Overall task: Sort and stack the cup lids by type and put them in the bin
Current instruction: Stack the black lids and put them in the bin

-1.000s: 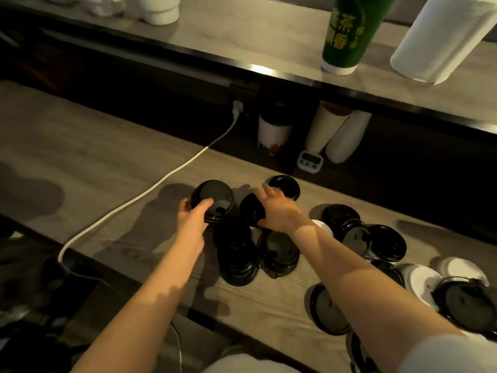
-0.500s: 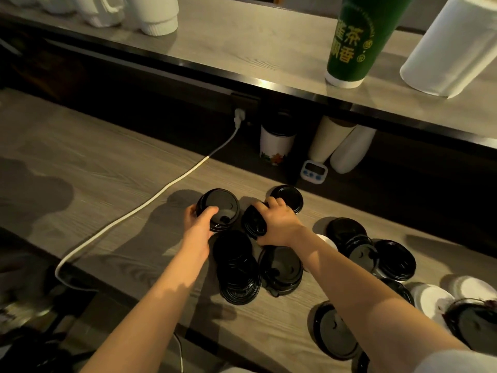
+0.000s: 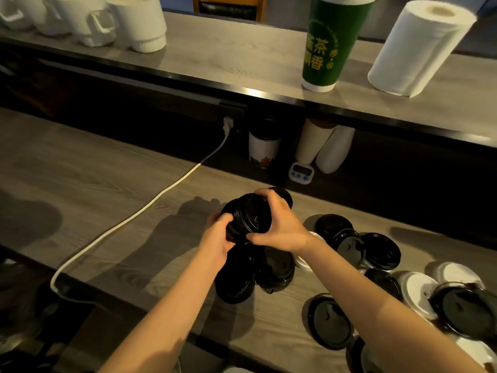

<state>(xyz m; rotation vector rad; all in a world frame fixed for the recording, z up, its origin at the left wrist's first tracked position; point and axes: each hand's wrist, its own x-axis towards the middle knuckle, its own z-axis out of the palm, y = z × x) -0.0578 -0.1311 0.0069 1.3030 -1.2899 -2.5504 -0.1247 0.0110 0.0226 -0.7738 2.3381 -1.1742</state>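
My left hand (image 3: 219, 238) and right hand (image 3: 279, 227) each keep a curled grip on black dome lids (image 3: 250, 214) pressed together, tilted on edge, held just above the wood surface (image 3: 107, 184). Nearer to me, under my wrists, more black lid stacks (image 3: 234, 281) sit on the surface. Flat black lids (image 3: 379, 250) and white lids (image 3: 419, 289) lie scattered to the right.

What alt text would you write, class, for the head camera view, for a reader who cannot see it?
A person's left hand and right hand grip black dome lids together above a wood-grain counter. More black lids and white lids lie scattered to the right; a green cup and paper towel roll stand on the shelf behind.
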